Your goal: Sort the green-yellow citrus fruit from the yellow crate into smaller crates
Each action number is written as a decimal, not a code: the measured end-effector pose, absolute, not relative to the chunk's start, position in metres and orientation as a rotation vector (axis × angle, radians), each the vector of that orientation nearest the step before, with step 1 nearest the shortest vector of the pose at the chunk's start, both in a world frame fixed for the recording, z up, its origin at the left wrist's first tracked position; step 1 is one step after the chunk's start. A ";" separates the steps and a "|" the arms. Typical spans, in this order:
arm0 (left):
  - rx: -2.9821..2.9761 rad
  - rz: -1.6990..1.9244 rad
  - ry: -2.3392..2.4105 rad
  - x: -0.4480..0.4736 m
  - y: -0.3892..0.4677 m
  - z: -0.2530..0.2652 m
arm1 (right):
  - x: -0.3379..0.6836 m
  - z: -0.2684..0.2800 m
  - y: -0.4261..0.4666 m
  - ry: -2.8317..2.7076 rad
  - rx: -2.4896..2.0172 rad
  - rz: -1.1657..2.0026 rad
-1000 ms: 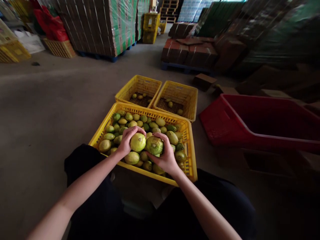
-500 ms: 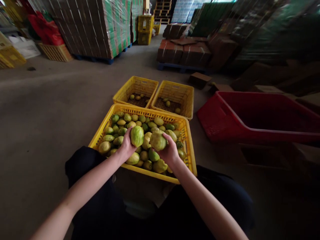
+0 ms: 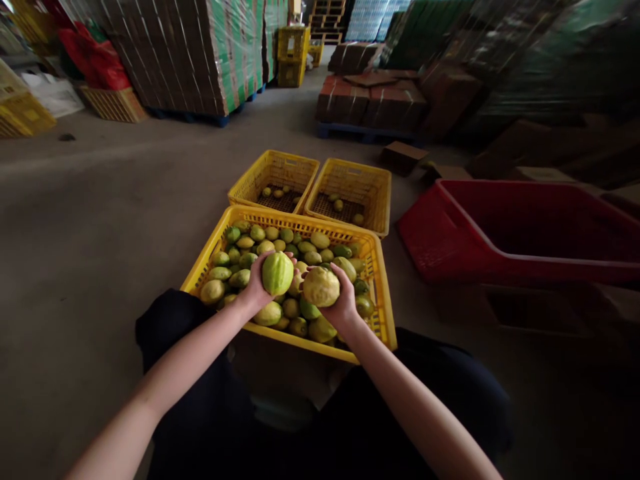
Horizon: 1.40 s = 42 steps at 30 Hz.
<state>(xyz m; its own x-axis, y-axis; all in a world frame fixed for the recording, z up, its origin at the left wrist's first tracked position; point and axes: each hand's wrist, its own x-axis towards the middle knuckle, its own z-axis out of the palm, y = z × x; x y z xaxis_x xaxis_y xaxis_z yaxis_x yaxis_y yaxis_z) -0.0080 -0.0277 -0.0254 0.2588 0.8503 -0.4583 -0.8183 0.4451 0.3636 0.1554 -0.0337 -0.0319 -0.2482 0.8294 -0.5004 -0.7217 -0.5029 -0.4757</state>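
Two large lemons are held up over a full yellow crate [image 3: 203, 263]. My left hand [image 3: 257, 287] is closed around a bright yellow-green lemon [image 3: 278, 273] with ridged skin. In my right hand [image 3: 344, 303] sits a duller, bumpy yellow lemon [image 3: 321, 287], gripped from its right side and below. A small gap separates the two fruits. Beneath them, many green and yellow lemons [image 3: 212, 291] fill the crate, which stands in front of my knees. The hands partly hide the fruit in the middle.
Beyond the full crate, a left yellow crate [image 3: 245, 183] and a right yellow crate [image 3: 377, 193] hold a few lemons each. A red tub [image 3: 435, 247] stands to the right. Wrapped pallet stacks [image 3: 235, 53] and strapped cardboard [image 3: 370, 103] line the back.
Both lemons have turned slightly in my hands, and the right one shows its yellower, bumpy face. My right hand has shifted slightly down. The view has moved a little.
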 end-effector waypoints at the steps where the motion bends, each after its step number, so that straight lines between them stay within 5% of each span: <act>1: 0.087 1.122 0.662 -0.008 -0.028 -0.024 | 0.155 -0.031 -0.036 -0.227 -0.858 1.931; 42: -0.110 1.354 0.444 0.008 -0.012 -0.043 | 0.161 -0.036 -0.026 -0.049 -0.554 1.778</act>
